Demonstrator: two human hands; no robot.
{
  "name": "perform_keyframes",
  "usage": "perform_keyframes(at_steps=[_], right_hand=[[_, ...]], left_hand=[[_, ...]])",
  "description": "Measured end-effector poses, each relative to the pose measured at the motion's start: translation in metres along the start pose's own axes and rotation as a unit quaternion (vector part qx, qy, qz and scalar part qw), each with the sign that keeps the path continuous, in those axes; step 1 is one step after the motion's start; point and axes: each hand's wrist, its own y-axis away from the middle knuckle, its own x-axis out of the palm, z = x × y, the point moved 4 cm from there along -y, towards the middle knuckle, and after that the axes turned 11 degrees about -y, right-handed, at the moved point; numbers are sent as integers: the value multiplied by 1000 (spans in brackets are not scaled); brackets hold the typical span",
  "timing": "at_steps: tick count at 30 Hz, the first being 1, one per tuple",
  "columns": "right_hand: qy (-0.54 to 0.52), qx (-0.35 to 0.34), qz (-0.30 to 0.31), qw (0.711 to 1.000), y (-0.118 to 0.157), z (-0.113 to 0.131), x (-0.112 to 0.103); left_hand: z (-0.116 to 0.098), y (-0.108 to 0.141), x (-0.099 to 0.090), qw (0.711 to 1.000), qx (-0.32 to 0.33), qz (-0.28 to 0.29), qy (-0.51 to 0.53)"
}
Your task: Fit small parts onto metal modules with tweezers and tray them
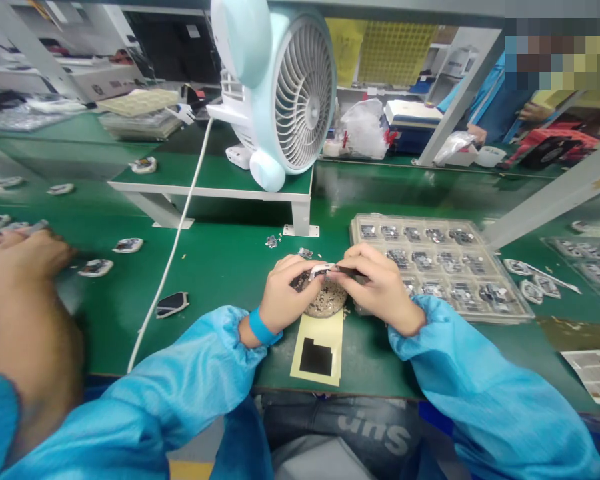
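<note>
Over a round speckled holder (325,303), my two hands meet at a small white electronic part (322,269). My left hand (287,293) pinches the part from its left side with thumb and fingers. A slim dark tool (349,271), perhaps tweezers, is gripped in my right hand (377,287), its tip at the part. The fingers hide much of both. In front of the holder lies a yellow sheet (296,363) with a black patch (316,357). Just beyond my fingers sits a tiny component (305,253).
To the right is a clear tray (510,310) of small boards in compartments. A pale blue fan (265,100) stands on a raised shelf (210,190), with a white cable (173,250) across the bench. At left, a co-worker's hand (25,253) works near several white device parts (96,268).
</note>
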Motion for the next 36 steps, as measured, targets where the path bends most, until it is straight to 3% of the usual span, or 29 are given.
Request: perform_keyframes(at_steps=[6, 12, 16, 20, 26, 36], right_hand=[[72, -27, 57, 995, 6, -3, 4], [89, 25, 99, 991, 5, -4, 9], [52, 59, 81, 994, 1, -11, 6], [51, 51, 50, 996, -2, -12, 4], [46, -2, 22, 999, 0, -8, 7], [67, -19, 63, 996, 5, -4, 9]], left_hand=[[-1, -2, -2, 1000, 3, 11, -18], [3, -2, 0, 1000, -15, 24, 3], [8, -4, 3, 996, -65, 17, 64], [14, -6, 1, 993, -92, -1, 76], [8, -6, -1, 999, -40, 0, 21], [0, -3, -6, 1000, -12, -7, -22]])
